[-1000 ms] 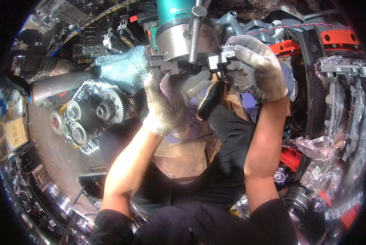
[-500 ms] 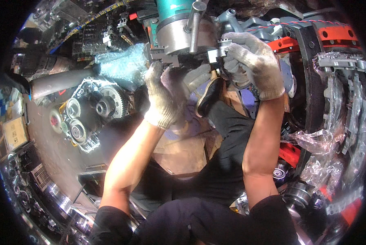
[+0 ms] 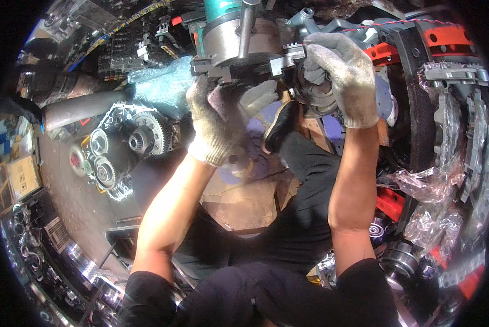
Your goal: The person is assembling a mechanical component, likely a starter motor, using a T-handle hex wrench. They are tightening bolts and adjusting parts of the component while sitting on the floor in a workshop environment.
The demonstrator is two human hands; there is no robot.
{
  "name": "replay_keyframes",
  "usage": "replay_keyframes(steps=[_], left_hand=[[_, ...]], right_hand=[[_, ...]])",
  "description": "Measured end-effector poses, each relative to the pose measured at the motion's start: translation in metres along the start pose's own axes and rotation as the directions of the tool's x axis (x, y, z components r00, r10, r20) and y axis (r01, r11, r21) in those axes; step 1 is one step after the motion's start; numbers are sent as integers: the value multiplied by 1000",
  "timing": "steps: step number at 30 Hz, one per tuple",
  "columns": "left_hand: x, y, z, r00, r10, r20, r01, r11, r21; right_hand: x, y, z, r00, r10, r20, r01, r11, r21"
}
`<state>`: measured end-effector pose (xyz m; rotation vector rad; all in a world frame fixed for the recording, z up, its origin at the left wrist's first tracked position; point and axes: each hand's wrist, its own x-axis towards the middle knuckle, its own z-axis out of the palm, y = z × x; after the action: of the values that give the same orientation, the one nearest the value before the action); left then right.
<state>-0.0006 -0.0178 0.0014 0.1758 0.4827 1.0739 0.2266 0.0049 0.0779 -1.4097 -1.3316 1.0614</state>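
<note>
Messy workshop floor (image 3: 64, 174), gear case (image 3: 151, 135) at 9 o'clock, green-and-silver vise (image 3: 242, 43) at 12. I'd keep a light, level touch around the left block (image 3: 210, 69) at 11 and right block (image 3: 293, 52) at 1. Left hand (image 3: 214, 120) has fingers apart, thumb by its block; right hand (image 3: 351, 82) curls beside the other, can't tell if it's gripping.

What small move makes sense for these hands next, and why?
Perhaps steady the dark metal block with the left hand: that hand reaches close up to it, while the right hand is near the second metal block, across the steel cylinder.
</note>
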Motion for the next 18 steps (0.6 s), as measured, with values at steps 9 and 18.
replay_keyframes(steps=[9,18], left_hand=[[-1,-2,4,1000,21,23,-23,995,95],[-1,-1,-6,999,12,42,-13,1000,25]], right_hand=[[3,8,9,976,-199,86,210,965,-154],[8,6,4,930,-334,151,365,877,-312]])
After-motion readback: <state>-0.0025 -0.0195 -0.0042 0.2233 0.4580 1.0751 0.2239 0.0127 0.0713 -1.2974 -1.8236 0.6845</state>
